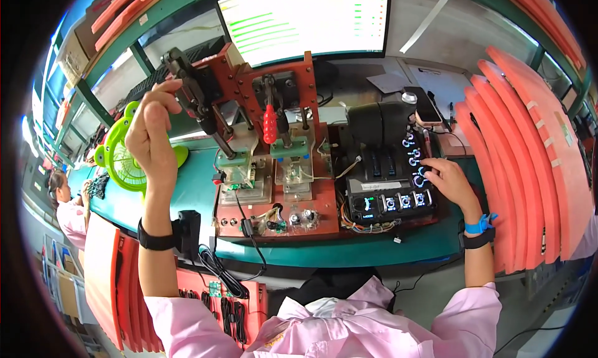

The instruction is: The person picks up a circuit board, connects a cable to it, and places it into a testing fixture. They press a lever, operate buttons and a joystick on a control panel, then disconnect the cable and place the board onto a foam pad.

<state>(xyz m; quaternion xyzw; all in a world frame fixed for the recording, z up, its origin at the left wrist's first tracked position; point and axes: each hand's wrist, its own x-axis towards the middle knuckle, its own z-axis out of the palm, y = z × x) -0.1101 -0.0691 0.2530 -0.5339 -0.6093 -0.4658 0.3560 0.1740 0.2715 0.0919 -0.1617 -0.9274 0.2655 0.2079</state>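
My left hand (151, 131) is raised at the left with its fingers curled. Its fingertips are beside the black lever (189, 87) of the left toggle clamp, and whatever lies within the fingers is hidden. Under this clamp, a green circuit board (243, 182) sits in the fixture with a black cable running from it. The neighbouring clamp has a red handle (270, 124) hanging down. On the right, my right hand (450, 180) has its thumb and index finger at a round knob (419, 179) on the black control unit (389, 193).
Behind the fixture stands a lit monitor (305, 25). Pink foam sheets (529, 165) are stacked at the right. A green fan (128, 152) is at the left, and a coiled black cable (221, 271) hangs at the bench edge. Another person (70, 202) sits farther left.
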